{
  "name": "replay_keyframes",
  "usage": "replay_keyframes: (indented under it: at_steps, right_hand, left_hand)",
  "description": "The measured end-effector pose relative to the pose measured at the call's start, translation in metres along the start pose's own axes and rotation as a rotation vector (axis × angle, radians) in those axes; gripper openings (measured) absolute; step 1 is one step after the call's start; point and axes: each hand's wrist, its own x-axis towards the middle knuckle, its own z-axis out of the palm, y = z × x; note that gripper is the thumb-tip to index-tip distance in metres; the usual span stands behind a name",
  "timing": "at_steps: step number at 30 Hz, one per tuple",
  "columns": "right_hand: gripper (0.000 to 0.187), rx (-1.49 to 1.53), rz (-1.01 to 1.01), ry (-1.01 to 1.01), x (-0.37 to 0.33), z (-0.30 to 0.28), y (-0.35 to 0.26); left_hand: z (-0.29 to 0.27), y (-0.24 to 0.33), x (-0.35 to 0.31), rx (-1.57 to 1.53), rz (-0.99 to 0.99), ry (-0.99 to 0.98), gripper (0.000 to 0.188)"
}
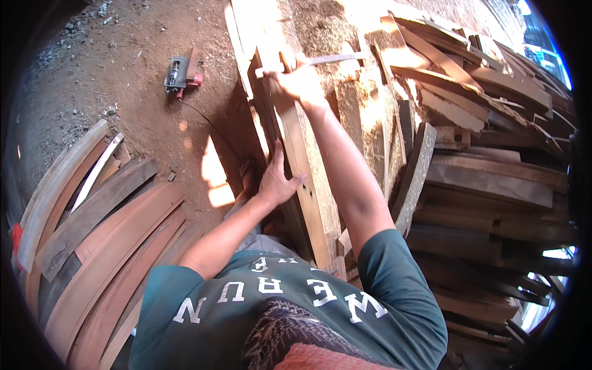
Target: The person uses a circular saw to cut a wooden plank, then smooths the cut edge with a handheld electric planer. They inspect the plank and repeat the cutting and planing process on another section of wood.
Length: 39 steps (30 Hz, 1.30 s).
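A long wooden beam [302,166] runs away from my body, its pale top face lit and its left side dark. My left hand [280,183] lies against the beam's near half, fingers stretched along the dark side and thumb spread over the top. Farther along, my right hand [298,81] is closed at the beam's far part, in strong glare. A flat metal strip [339,58], like a square's blade, sticks out to the right from this hand. The glare hides how the fingers meet it.
On the dirt floor at left lies a red-and-metal power tool [180,73] with a cord. Curved wooden pieces [117,259] are stacked at lower left. A large pile of boards [493,166] fills the right side. Sawdust [324,28] covers the area beyond the beam.
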Motion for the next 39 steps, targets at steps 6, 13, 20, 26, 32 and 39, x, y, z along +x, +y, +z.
replay_keyframes:
  at_steps: [6, 13, 20, 26, 32, 39]
  right_hand:
    - [0.065, -0.208, -0.299, 0.051, 0.125, -0.006, 0.025]
    - [0.09, 0.218, 0.278, 0.185, -0.03, -0.055, -0.006]
    - [0.114, 0.349, 0.49, 0.02, -0.44, -0.071, -0.047]
    - [0.099, 0.289, 0.492, 0.025, -0.556, -0.032, -0.059]
    - [0.09, 0.883, 0.522, 0.12, -0.579, -0.03, -0.035]
    - [0.066, 0.903, 0.64, 0.175, -0.631, -0.005, -0.042]
  left_hand:
    - [0.006, -0.001, 0.001, -0.04, 0.062, -0.001, 0.119]
    - [0.003, -0.004, -0.007, -0.067, -0.02, -0.027, 0.122]
    - [0.008, 0.013, -0.029, 0.074, 0.06, 0.137, 0.113]
    - [0.06, -0.072, -0.091, -0.176, -0.142, 0.285, 0.069]
    - [0.094, -0.056, -0.179, -0.809, -0.471, -0.069, 0.063]
    - [0.062, -0.049, -0.201, 0.464, -0.19, 0.189, 0.062]
